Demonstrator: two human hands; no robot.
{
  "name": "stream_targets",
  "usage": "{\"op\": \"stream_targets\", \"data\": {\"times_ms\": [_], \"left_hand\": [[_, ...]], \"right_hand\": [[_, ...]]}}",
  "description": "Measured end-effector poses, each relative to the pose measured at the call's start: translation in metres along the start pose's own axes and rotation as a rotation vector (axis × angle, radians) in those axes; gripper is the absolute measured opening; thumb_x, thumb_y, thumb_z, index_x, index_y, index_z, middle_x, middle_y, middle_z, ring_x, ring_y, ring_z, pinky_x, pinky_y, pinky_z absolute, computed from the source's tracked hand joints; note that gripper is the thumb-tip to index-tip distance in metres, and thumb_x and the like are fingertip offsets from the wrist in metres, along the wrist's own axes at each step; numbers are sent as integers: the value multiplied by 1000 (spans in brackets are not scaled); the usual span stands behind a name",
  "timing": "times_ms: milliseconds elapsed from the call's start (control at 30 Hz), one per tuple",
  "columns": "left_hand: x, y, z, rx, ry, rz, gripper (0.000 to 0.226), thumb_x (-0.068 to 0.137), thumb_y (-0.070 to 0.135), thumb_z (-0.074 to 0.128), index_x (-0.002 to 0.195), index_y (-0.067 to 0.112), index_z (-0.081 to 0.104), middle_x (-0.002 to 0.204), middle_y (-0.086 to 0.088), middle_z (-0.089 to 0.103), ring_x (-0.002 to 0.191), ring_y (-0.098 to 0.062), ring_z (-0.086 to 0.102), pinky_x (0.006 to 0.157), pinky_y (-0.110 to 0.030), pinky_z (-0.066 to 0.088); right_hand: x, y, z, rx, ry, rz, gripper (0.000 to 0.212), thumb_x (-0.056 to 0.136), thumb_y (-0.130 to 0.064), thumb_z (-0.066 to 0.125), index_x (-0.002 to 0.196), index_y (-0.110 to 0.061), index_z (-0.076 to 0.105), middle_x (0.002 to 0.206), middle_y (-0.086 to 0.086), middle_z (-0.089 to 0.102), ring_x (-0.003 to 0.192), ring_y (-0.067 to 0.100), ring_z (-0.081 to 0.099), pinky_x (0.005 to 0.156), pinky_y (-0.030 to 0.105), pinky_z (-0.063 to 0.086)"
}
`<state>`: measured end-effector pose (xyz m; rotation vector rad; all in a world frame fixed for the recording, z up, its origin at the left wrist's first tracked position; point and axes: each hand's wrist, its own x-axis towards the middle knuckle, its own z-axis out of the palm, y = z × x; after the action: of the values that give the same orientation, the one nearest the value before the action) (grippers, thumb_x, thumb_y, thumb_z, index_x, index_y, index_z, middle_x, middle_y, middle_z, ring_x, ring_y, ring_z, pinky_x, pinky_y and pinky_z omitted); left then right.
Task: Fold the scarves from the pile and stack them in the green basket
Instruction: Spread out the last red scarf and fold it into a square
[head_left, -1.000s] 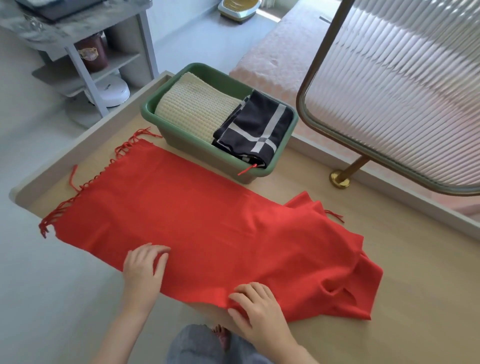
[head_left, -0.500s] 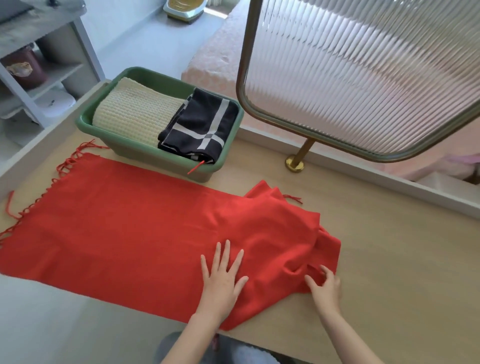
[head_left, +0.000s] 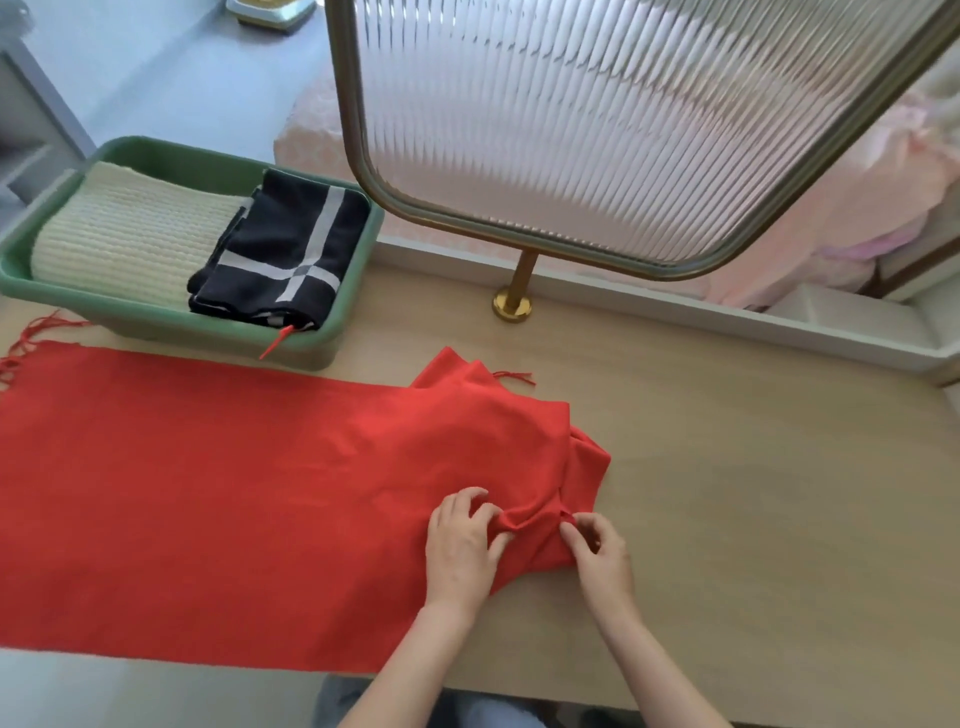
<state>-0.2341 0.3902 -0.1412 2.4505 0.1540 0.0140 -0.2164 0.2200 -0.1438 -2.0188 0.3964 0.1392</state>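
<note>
The red scarf (head_left: 234, 493) lies spread across the pale wooden bench (head_left: 753, 493), a plain, bright red cloth with thin fringe strands at its far left corner. Most of it is flat. Its right end is bunched into a loose heap of overlapping folds, with one corner poking out toward the back and a stray thread beside it.

Both hands are at the near edge of that heap. The left hand (head_left: 460, 545) rests on the cloth with its fingers curled, pinching up a small ridge of fabric. Close beside it, the right hand (head_left: 602, 556) pinches the cloth at a crease between thumb and fingertips.

Behind the flat part stands the green basket (head_left: 171, 319). It holds a folded cream knitted scarf (head_left: 130, 234) on the left and a folded black scarf with white stripes (head_left: 291, 249) on the right. A red tassel (head_left: 278, 343) hangs over the basket's front rim; what it belongs to cannot be told.

The red scarf's left end is cut off by the frame, and the layers inside the heap are hidden under the top fold. A ribbed glass panel (head_left: 597, 114) on a brass foot (head_left: 511, 306) blurs the pink things behind it.
</note>
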Motion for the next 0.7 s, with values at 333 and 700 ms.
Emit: {"op": "stream_targets", "data": {"times_ms": [333,700], "left_hand": [[16,-2,-61,-513,383,-408,16,97,20,55,83,13,59,69,2,60,66,-19,52,61,-27,33],[12,-12,-89,-451,483,-519,17,100,19,48,94,5,57,83,-9,59,81,-25,52,71,-31,31]], "right_hand": [[13,-14,-61,99,118,-17,23,88,5,59,84,-17,54,81,1,63,73,-1,59,67,10,43],[37,-28,-157,227,421,-144,31,93,2,53,85,-28,52,85,-4,58,76,-7,57,73,8,42]]}}
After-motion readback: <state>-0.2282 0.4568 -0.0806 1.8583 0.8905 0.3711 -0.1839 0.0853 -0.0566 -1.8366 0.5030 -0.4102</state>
